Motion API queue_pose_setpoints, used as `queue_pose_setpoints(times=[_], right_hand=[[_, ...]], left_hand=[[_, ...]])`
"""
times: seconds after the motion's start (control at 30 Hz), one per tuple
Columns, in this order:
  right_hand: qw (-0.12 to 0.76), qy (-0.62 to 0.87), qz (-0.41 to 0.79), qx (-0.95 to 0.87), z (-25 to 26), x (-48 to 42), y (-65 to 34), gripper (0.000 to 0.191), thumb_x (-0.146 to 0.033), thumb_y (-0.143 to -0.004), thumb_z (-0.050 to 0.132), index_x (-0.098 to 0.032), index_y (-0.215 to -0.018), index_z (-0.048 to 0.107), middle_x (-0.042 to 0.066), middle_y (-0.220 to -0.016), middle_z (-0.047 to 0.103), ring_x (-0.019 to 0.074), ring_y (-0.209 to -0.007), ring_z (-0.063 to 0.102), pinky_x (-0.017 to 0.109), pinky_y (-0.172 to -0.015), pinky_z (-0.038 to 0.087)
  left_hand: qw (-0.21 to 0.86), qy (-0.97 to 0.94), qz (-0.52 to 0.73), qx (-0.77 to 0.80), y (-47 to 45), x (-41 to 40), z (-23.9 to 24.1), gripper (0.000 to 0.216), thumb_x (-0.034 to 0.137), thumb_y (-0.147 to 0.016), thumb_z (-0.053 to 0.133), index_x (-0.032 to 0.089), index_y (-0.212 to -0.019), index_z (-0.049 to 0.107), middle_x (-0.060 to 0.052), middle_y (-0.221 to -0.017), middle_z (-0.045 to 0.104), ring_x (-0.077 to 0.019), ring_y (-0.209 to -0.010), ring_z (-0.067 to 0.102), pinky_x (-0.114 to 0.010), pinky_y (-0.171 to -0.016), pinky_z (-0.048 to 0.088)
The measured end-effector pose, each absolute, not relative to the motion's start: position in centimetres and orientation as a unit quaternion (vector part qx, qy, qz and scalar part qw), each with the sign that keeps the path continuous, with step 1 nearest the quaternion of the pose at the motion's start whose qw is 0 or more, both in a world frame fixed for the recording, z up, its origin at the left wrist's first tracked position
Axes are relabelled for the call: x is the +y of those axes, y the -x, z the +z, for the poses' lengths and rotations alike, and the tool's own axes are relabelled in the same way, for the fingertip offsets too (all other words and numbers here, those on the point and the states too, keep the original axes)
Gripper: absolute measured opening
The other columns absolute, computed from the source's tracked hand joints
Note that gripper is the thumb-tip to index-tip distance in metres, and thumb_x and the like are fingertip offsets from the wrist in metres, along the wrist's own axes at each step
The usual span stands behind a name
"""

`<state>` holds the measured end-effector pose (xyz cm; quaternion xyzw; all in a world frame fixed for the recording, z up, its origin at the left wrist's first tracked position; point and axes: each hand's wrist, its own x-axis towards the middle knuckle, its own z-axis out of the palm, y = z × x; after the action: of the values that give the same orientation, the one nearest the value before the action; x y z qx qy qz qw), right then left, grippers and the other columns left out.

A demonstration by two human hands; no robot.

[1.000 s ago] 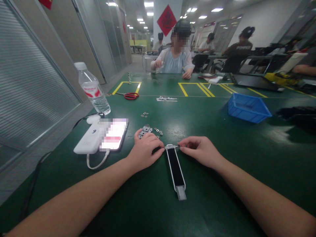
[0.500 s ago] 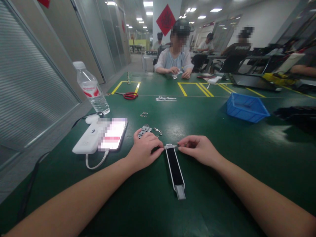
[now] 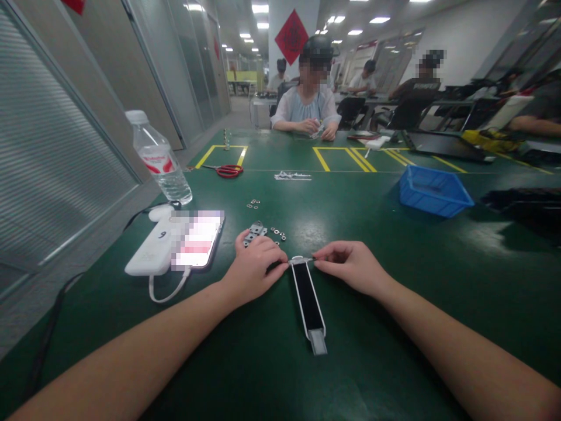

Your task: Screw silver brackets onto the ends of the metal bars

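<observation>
On the green table lies a long, narrow black strip with a white rim (image 3: 309, 298), a grey tab at its near end and a silvery piece across its far end. My left hand (image 3: 254, 266) is closed, thumb and forefinger pinching the left side of that silvery end. From the right side sticks out a thin metal pin (image 3: 310, 259), and the fingertips of my right hand (image 3: 350, 266) are pinched on its outer end. Just beyond my left hand are grey metal plates with holes (image 3: 255, 233), partly covered by the fingers. Several small nuts (image 3: 277, 232) lie beside them.
To the left are a phone (image 3: 202, 240), a white power bank (image 3: 149, 248) with a cable, and a water bottle (image 3: 160, 161). Farther off lie red-handled scissors (image 3: 228, 171), washers (image 3: 253, 204), white strips (image 3: 292, 175) and a blue bin (image 3: 433, 193). A person (image 3: 309, 105) sits opposite.
The view has shifted slightly, so everything appears a little farther left. Both hands keep the same pinch at the strip's far end. Opposite, the person's hands have moved slightly.
</observation>
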<state>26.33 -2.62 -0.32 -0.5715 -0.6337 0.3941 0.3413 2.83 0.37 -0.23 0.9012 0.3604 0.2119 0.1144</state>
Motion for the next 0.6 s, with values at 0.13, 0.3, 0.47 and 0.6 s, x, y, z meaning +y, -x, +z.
queue_pose_setpoints(times=[0.13,0.3,0.47,0.6], right_hand=[[0.347,0.57,0.392,-0.633,-0.31,-2.65,-26.22,0.015,-0.027,-0.072,0.069,-0.017,-0.082,0.073,-0.001,-0.061,0.06,0.0108,-0.054,0.05,0.026,-0.052,0.04],[0.345,0.576,0.386,-0.633,-0.36,-2.74,-26.1,0.015,-0.028,-0.071,0.069,-0.017,-0.08,0.073,-0.001,-0.061,0.06,0.0117,-0.055,0.05,0.026,-0.052,0.04],[0.344,0.573,0.376,-0.642,-0.32,-2.82,-26.03,0.016,-0.03,-0.072,0.069,-0.017,-0.08,0.073,0.0,-0.061,0.061,0.012,-0.055,0.051,0.026,-0.051,0.04],[0.353,0.568,0.368,-0.646,-0.46,-2.84,-26.0,0.017,-0.032,-0.071,0.069,-0.017,-0.078,0.073,0.0,-0.061,0.061,0.0116,-0.054,0.05,0.026,-0.05,0.039]], left_hand=[[0.112,-0.904,0.208,0.356,-2.87,0.42,-0.37,0.012,0.025,-0.092,0.052,0.024,-0.088,0.063,0.0,-0.094,0.07,-0.0213,-0.105,0.058,-0.056,-0.111,0.006],[0.115,-0.904,0.198,0.362,-2.97,0.37,-0.11,0.011,0.023,-0.092,0.051,0.023,-0.088,0.062,0.0,-0.094,0.068,-0.0212,-0.104,0.058,-0.057,-0.11,0.008],[0.126,-0.902,0.192,0.365,-2.98,0.22,0.27,0.01,0.022,-0.091,0.052,0.023,-0.087,0.062,0.0,-0.094,0.068,-0.0213,-0.105,0.057,-0.056,-0.111,0.009],[0.125,-0.902,0.191,0.366,-2.95,0.17,0.34,0.01,0.023,-0.091,0.053,0.022,-0.087,0.062,-0.001,-0.095,0.068,-0.0214,-0.105,0.057,-0.056,-0.111,0.009]])
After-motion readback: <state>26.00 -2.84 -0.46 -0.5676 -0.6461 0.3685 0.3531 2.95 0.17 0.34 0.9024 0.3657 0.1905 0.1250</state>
